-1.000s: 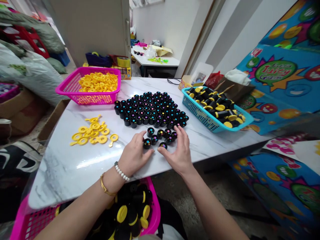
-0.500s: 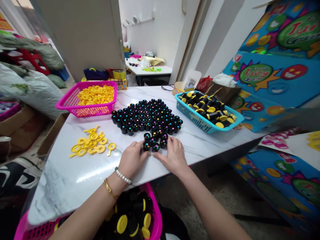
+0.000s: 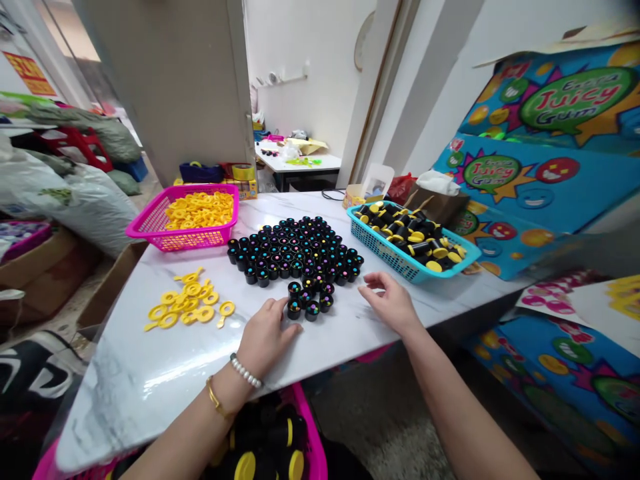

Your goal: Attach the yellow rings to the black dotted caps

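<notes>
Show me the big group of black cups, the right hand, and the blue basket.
Black cups [image 3: 296, 257]: head view, top of one near the group's middle.
Right hand [image 3: 394, 305]: head view, back of the hand.
Blue basket [image 3: 383, 250]: head view, its near side wall.

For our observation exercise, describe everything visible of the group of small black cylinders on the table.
The black cylinders look like shiny plastic, with blue, purple, pink or yellow spots on top. They stand upright on the white, grey-veined table, packed into a broad patch with a smaller bunch jutting towards the person. The left hand lies beside that bunch; whether its fingers touch it is unclear. The right hand holds none.
</notes>
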Demonstrator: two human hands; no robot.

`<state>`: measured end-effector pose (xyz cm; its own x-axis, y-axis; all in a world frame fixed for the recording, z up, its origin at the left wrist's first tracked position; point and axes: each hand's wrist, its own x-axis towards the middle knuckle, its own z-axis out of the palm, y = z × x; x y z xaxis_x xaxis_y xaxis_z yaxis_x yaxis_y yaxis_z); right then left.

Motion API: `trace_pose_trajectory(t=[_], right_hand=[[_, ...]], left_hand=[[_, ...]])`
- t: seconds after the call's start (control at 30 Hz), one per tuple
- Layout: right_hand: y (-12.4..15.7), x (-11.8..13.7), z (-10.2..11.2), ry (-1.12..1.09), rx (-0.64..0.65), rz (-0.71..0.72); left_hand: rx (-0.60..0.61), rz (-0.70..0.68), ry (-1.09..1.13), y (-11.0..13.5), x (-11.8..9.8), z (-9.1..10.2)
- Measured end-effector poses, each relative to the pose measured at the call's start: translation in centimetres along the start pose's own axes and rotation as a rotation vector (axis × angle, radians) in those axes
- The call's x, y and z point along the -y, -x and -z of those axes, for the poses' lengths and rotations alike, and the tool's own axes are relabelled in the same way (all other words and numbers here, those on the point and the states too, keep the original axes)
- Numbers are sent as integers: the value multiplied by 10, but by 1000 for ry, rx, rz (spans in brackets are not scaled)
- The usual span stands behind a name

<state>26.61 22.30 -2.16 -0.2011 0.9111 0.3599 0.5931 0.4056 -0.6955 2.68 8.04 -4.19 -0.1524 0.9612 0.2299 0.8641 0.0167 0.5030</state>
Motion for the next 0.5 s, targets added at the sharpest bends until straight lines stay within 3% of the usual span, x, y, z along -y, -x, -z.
trace_pose_trajectory(t=[0.27, 0.5], right_hand=[[-19, -6, -35, -32, 33, -49], [8, 16, -36, 0, 81, 10]], left_hand=[[-7, 15, 26, -1, 1, 1], [2, -4, -6, 0, 0, 2]])
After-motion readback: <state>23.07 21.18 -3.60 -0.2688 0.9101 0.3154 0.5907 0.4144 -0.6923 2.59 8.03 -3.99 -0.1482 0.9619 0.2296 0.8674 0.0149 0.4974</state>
